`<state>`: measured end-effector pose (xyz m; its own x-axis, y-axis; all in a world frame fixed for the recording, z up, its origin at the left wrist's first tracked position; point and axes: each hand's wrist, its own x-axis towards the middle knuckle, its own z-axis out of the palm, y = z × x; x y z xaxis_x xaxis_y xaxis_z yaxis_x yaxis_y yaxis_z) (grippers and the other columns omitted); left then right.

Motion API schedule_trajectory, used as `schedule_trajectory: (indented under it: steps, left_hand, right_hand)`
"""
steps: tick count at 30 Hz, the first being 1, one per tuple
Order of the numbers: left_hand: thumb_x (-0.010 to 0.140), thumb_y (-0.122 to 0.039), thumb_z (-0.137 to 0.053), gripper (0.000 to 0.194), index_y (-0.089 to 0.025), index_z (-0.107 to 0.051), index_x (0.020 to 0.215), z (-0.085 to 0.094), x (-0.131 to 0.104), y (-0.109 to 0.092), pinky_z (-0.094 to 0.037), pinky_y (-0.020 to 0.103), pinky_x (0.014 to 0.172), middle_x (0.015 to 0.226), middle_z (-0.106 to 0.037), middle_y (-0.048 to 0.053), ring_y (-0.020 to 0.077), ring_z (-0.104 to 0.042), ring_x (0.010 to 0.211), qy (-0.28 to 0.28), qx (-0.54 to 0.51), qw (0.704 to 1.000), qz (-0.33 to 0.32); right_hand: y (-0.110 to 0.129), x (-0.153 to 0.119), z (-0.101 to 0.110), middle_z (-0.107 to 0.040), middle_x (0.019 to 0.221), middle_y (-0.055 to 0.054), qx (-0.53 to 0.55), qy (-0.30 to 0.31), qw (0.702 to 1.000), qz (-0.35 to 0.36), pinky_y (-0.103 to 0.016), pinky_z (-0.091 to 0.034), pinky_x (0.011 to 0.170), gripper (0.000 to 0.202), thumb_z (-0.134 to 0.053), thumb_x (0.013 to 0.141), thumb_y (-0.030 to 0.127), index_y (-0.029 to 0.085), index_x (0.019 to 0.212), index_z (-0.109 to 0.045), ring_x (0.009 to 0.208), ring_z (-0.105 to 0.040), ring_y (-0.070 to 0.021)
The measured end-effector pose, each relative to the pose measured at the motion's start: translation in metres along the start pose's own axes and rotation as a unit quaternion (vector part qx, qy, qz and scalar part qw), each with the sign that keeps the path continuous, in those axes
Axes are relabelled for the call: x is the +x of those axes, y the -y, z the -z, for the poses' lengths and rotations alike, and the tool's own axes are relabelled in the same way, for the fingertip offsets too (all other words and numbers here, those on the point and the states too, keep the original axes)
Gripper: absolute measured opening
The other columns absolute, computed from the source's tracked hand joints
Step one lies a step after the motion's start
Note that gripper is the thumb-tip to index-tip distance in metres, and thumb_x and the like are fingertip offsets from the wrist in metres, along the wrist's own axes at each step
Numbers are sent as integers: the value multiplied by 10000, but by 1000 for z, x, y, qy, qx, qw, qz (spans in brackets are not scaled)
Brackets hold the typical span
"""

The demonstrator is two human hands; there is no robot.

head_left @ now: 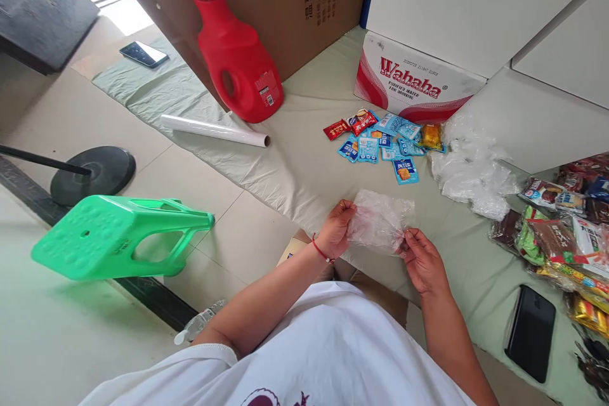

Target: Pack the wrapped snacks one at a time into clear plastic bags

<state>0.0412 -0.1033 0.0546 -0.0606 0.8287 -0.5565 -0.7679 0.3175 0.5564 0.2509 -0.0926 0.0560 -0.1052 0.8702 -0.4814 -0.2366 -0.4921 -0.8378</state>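
A clear plastic bag (pixel 380 219) is stretched between my two hands over the cloth-covered surface near my body. My left hand (pixel 335 228), with a red string bracelet at the wrist, pinches its left edge. My right hand (pixel 422 260) grips the lower right edge between thumb and fingers. The bag looks thin and crinkled, and I cannot see anything inside. Just beyond it lies a loose cluster of small snack packets (pixel 368 146), mostly blue, with two red ones and an orange-gold one. To their right sits a heap of crumpled clear plastic bags (pixel 476 168).
A Wahaha carton (pixel 419 82) stands behind the packets. At right are many wrapped snacks (pixel 561 235) and a black phone (pixel 530 333). A red jug (pixel 242 63), a film roll (pixel 214 130) and another phone (pixel 144 54) lie left. A green stool (pixel 118 238) is on the floor.
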Motion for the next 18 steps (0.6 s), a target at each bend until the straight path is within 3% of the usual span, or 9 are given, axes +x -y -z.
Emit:
schedule_trajectory:
  steps: [6,9,11,13,15,18]
  left_hand:
    - [651,-429,-876,456,-208,-524,839,-3,-4,6,-491,245,602,717,-506,-60,88,-505,626,35,28,999,0]
    - [689,-466,-845,435,-199,-538,845,0,-4,15,-504,266,664,750,-528,-43,98,-517,662,57,76,995,-11]
    - [716,-432,-826,403,-199,-561,911,3,-4,18,-508,280,721,872,-597,-1,133,-578,775,40,137,988,-65]
    - [715,-338,-830,435,-207,-590,1054,4,-6,19,-518,309,813,1104,-632,65,202,-618,1007,6,222,963,-150]
    - [702,-245,-834,571,-228,-594,1220,4,-10,16,-495,386,991,1341,-573,116,279,-546,1268,3,309,921,-236]
    - [713,-210,-830,684,-246,-591,1354,-3,-13,11,-324,478,1211,1510,-491,139,328,-421,1441,71,400,862,-304]
  right_hand:
    - [-1,4,4,-689,925,-46,54,-24,998,-17,-300,-539,627,578,-711,752,776,240,966,-728,810,-632,-186]
    - [2,7,2,-695,858,-21,14,-35,999,2,-280,-504,594,484,-844,696,638,233,930,-719,743,-623,-170]
    - [2,7,-1,-682,800,6,-6,-49,998,24,-262,-470,572,419,-909,655,525,232,873,-703,685,-600,-148]
    - [2,6,-3,-659,751,24,-6,-59,997,50,-254,-458,572,401,-914,650,507,234,844,-694,651,-582,-133]
    - [2,4,-5,-652,735,28,2,-52,997,61,-254,-463,584,388,-899,668,512,238,850,-695,642,-583,-128]
    - [2,0,-7,-666,746,20,17,-38,998,48,-254,-476,585,379,-904,661,494,237,855,-703,637,-595,-128]
